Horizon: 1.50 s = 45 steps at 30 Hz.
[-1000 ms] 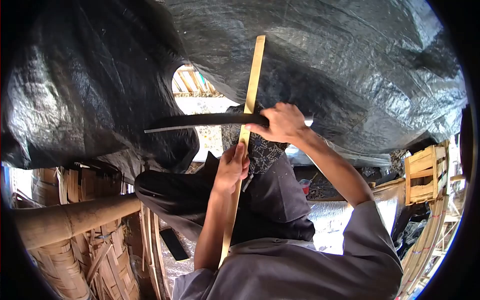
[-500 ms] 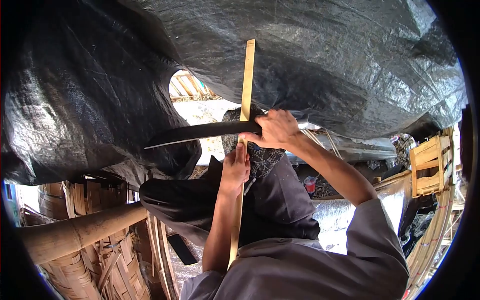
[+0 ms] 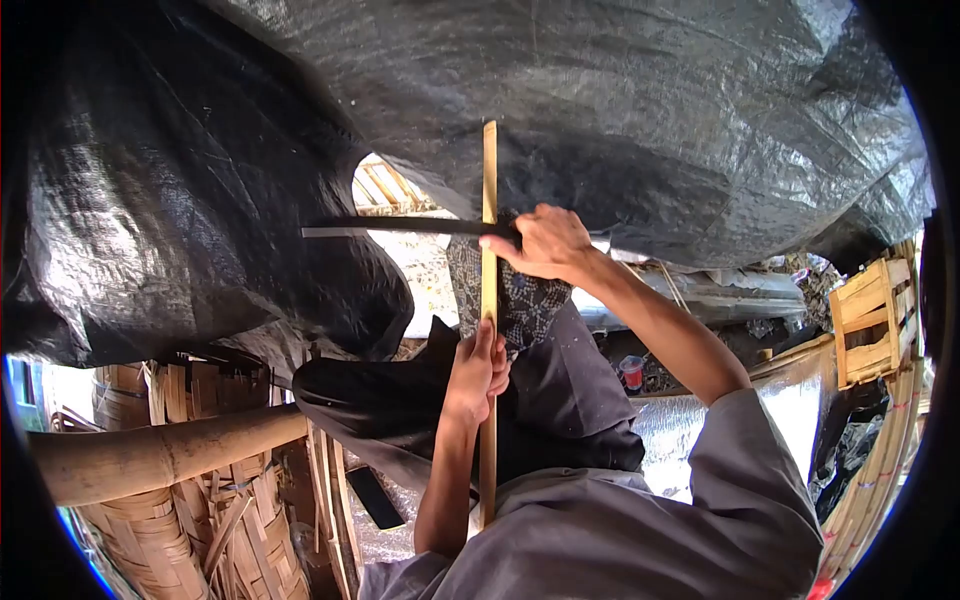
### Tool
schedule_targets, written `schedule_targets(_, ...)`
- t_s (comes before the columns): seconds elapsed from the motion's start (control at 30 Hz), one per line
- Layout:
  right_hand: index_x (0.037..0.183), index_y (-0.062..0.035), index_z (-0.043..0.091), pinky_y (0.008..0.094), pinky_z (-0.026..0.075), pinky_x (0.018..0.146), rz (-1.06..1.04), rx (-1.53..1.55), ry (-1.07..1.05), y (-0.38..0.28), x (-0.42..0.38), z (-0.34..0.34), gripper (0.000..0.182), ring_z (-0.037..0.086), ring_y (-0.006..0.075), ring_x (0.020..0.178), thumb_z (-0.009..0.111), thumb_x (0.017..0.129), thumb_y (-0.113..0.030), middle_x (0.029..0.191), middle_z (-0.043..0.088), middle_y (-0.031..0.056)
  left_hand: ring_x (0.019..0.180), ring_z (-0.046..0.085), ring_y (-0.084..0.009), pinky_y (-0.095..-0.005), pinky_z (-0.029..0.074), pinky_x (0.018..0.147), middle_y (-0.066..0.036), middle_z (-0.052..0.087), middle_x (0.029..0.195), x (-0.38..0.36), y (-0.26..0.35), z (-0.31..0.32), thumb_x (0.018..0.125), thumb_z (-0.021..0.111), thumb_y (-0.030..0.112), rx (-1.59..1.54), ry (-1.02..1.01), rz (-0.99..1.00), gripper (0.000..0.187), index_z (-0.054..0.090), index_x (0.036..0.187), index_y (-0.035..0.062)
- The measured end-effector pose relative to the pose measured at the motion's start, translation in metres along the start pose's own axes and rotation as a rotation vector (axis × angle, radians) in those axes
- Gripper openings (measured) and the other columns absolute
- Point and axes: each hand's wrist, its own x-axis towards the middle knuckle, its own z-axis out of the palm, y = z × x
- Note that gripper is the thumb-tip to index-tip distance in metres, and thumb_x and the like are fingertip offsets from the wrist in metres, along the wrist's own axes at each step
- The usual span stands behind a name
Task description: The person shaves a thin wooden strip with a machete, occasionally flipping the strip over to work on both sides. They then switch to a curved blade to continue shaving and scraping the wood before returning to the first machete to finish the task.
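Observation:
A long pale bamboo strip (image 3: 490, 170) stands nearly upright in the view, running from the dark sheet down to my shirt. Wrapped around its lower middle is my left hand (image 3: 478, 372), thumb laid along the strip. Higher up, my right hand (image 3: 545, 243) grips a machete (image 3: 400, 226), whose handle is hidden in the fingers. The dark blade points left, seen almost edge-on, and crosses the strip. My right thumb reaches to the strip just below the blade. Behind the strip, a dark patterned cloth (image 3: 530, 305) lies over my leg.
A black plastic sheet (image 3: 650, 120) hangs across the front and left. At the left are a thick bamboo pole (image 3: 170, 455) and woven bamboo baskets (image 3: 150, 545). A phone (image 3: 375, 497) lies by my left arm. On the right are a red cup (image 3: 632, 374) and a wooden crate (image 3: 866, 325).
The bamboo strip and my left hand have moved down toward my body. The machete has turned more edge-on and sits slightly higher, still in my right hand.

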Motion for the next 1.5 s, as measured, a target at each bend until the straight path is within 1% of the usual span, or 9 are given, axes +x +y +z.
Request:
schedule_targets(0.3,0.058,-0.0034,0.062,0.0380,0.047,0.040,-0.318,-0.122,-0.038,-0.002,-0.023,-0.006,0.071,0.058,0.0291,0.043,0.045,0.074,-0.071,0.046,0.053,0.0153,0.033,0.020,-0.0037,-0.0202,0.015,0.030,0.006,0.025,0.048,-0.004,0.002,-0.009,0.093,0.039,0.045,-0.094,-0.074,-0.023,0.042,0.042,0.070,0.0094)
schedule_targets(0.43,0.059,-0.0003,0.062,0.0405,0.049,0.048,-0.139,-0.112,-0.175,0.014,-0.011,-0.004,0.073,0.062,0.0332,0.056,0.046,0.075,-0.069,0.055,0.056,0.0208,0.033,0.020,-0.0033,-0.0201,0.014,0.030,0.006,0.025,0.048,-0.004,-0.003,-0.014,0.093,0.039,0.044,-0.083,-0.086,-0.008,0.042,0.041,0.069,0.0099)
schedule_targets(0.53,0.059,0.0059,0.059,0.0452,0.049,0.054,0.019,-0.010,0.025,0.031,0.011,-0.007,0.076,0.059,0.0378,0.057,0.041,0.081,-0.064,0.056,0.055,0.0237,0.033,0.019,-0.0032,-0.0201,0.014,0.030,0.006,0.025,0.049,-0.011,-0.005,-0.013,0.093,0.038,0.044,-0.066,-0.054,-0.002,0.041,0.041,0.070,0.0109)
schedule_targets(0.7,0.050,-0.0040,0.054,0.0301,0.038,0.033,-0.198,-0.053,-0.161,0.014,-0.006,0.001,0.079,0.046,0.0162,0.036,0.034,0.076,-0.076,0.040,0.043,0.0049,0.033,0.018,-0.0031,-0.0201,0.014,0.030,0.006,0.024,0.048,-0.010,-0.003,-0.017,0.093,0.037,0.044,-0.128,-0.101,-0.051,0.040,0.041,0.070,0.0115)
schedule_targets(0.77,0.063,-0.0018,0.064,0.0459,0.047,0.048,-0.262,-0.188,-0.301,0.005,-0.003,-0.022,0.075,0.059,0.0329,0.051,0.044,0.073,-0.073,0.054,0.056,0.0184,0.033,0.018,-0.0031,-0.0200,0.014,0.030,0.006,0.024,0.048,-0.008,-0.006,-0.018,0.093,0.037,0.044,-0.127,-0.097,-0.063,0.041,0.041,0.070,0.0114)
schedule_targets(0.87,0.061,0.0018,0.061,0.0428,0.046,0.045,-0.044,-0.047,-0.142,0.025,0.025,-0.020,0.077,0.058,0.0304,0.048,0.040,0.078,-0.070,0.050,0.053,0.0173,0.033,0.018,-0.0030,-0.0198,0.014,0.030,0.006,0.024,0.048,-0.016,-0.011,-0.020,0.093,0.037,0.044,-0.109,-0.112,-0.056,0.041,0.041,0.070,0.0115)
schedule_targets(0.9,0.049,-0.0006,0.052,0.0340,0.042,0.037,-0.025,-0.022,0.051,0.029,0.037,-0.017,0.082,0.050,0.0173,0.040,0.031,0.078,-0.074,0.043,0.045,0.0073,0.033,0.018,-0.0030,-0.0198,0.014,0.030,0.006,0.025,0.048,-0.019,-0.011,-0.019,0.094,0.037,0.044,-0.110,-0.091,-0.066,0.040,0.041,0.070,0.0115)
schedule_targets(1.1,0.046,-0.0049,0.051,0.0322,0.037,0.032,-0.268,-0.155,-0.232,0.007,0.008,-0.016,0.079,0.045,0.0158,0.037,0.031,0.078,-0.075,0.040,0.041,0.0033,0.033,0.019,-0.0035,-0.0198,0.015,0.030,0.006,0.025,0.048,-0.016,-0.011,-0.024,0.093,0.038,0.044,-0.126,-0.100,-0.071,0.040,0.041,0.070,0.0114)
schedule_targets(1.5,0.060,-0.0021,0.063,0.0389,0.046,0.042,-0.165,-0.107,-0.089,0.008,0.001,-0.007,0.071,0.057,0.0293,0.045,0.046,0.074,-0.069,0.049,0.054,0.0149,0.033,0.021,-0.0034,-0.0200,0.014,0.031,0.005,0.027,0.049,-0.018,-0.012,-0.025,0.091,0.041,0.047,-0.123,-0.124,-0.039,0.042,0.041,0.069,0.0114)
